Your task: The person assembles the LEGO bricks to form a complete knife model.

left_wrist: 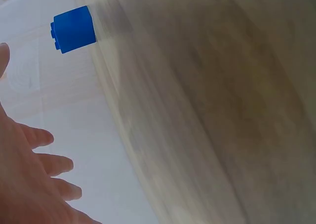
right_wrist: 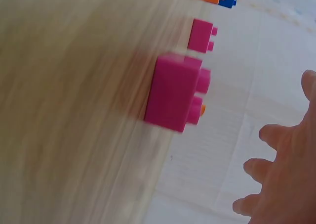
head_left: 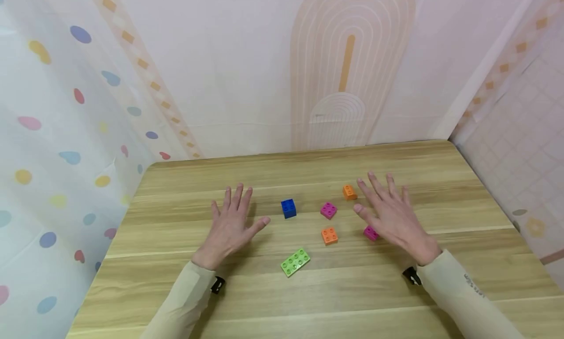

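Fingers spread and palm down, my left hand (head_left: 231,226) hovers over the table, left of a blue toy brick (head_left: 288,208). My right hand (head_left: 392,219), also spread, is over the right side and partly covers a magenta brick (head_left: 371,233). Just beyond its thumb lies an orange brick (head_left: 349,192). Between the hands are another magenta brick (head_left: 328,210), a second orange brick (head_left: 329,236) and a light green, longer brick (head_left: 295,262). In the right wrist view the nearest magenta brick (right_wrist: 173,93) stands studs-up beside my fingers. Neither hand holds anything.
The wood-grain table (head_left: 246,304) reaches back to a pale patterned curtain (head_left: 238,74). More curtain with coloured dots (head_left: 70,157) hangs along the left, and a tile-patterned sheet (head_left: 524,148) borders the right edge.
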